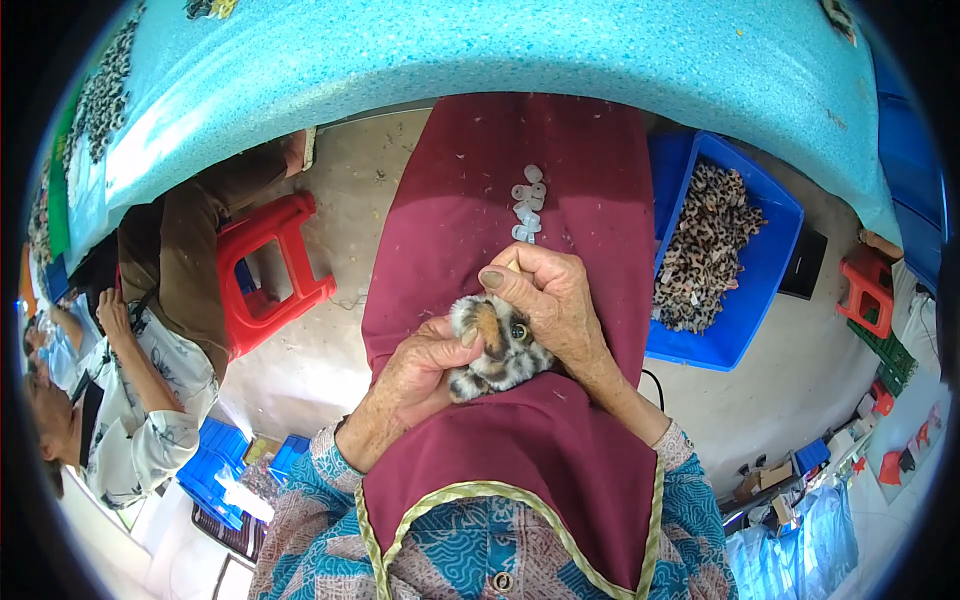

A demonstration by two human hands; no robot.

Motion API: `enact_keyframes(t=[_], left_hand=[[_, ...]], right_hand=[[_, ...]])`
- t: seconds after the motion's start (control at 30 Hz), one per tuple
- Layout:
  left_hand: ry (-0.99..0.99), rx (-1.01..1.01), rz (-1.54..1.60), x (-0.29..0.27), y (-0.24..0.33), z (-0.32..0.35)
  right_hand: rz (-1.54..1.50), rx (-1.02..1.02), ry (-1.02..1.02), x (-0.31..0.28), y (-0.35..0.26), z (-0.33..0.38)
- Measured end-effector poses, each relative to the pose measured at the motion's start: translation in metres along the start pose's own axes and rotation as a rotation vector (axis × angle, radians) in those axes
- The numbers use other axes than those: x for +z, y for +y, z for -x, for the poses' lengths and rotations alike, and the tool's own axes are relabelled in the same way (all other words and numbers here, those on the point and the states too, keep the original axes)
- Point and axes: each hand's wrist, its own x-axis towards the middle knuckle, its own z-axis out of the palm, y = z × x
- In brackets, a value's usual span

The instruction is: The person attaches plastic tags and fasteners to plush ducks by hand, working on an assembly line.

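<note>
A small furry toy head (497,352) with tiger-like stripes and a yellow-green eye rests on my dark red apron (470,200). My left hand (418,375) grips it from the left, thumb on the fur. My right hand (550,300) closes over its top right, thumb pressed onto the fur, with a small tan piece at the fingertips. Several small white plastic caps (528,205) lie on the apron just beyond my hands.
A blue bin (770,270) of leopard-print fur pieces stands on the floor at my right. A red stool (270,270) and a seated person (150,400) are at my left. A turquoise tabletop (500,50) arcs across the top. Another red stool (865,285) stands far right.
</note>
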Motion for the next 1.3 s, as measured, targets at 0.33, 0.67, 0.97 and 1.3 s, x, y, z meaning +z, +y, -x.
enact_keyframes(t=[0.33, 0.67, 0.97, 1.3], left_hand=[[0.059, 0.126, -0.131, 0.003, 0.024, 0.007], [0.121, 0.063, -0.569, -0.008, 0.027, 0.008], [0.084, 0.056, -0.463, -0.010, 0.029, 0.003], [0.070, 0.012, -0.332, -0.018, 0.020, 0.000]], right_hand=[[0.387, -0.364, 0.054, -0.014, -0.023, 0.005], [0.605, -0.854, 0.169, -0.065, -0.169, -0.095], [1.232, -1.066, 0.094, -0.061, -0.176, -0.139], [1.137, -1.057, 0.102, -0.070, -0.170, -0.124]])
